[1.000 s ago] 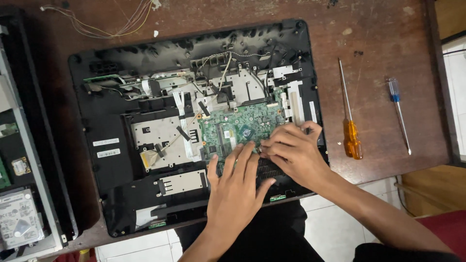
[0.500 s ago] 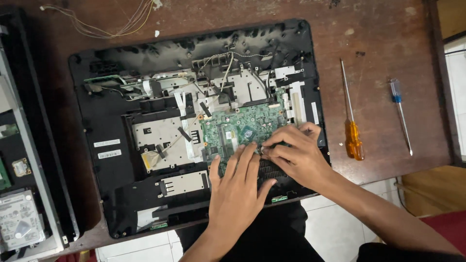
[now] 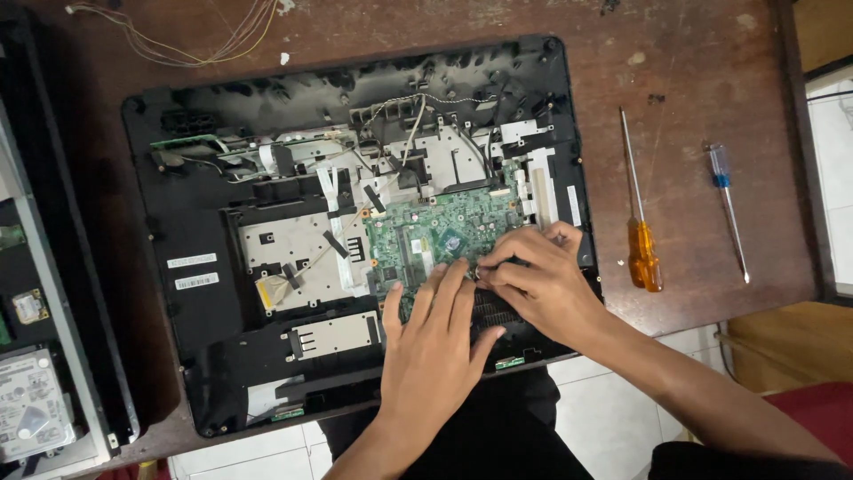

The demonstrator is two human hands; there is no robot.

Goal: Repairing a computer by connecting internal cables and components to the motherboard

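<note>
At the far left edge lies a second opened black device, with a silver rectangular hard drive sitting in its lower corner. Above, near the top of the worn brown wooden table, a loose bundle of thin yellow and red wires trails across the wood.

The middle is filled by a large black plastic computer chassis lying open, its silver metal shield plates and flat ribbon cables exposed. Right of centre sits the green rectangular circuit board, inside the chassis.

The left hand lies flat with fingers spread, its fingertips pressing on the lower edge of the green board. Just beside it, touching it, the right hand curls its fingers narrowly over the board's lower right part, pinching at something small and metallic; what it is cannot be made out.

Further right on the table lies a long screwdriver with an orange translucent handle, and well apart from it a slimmer screwdriver with a blue and clear handle.
</note>
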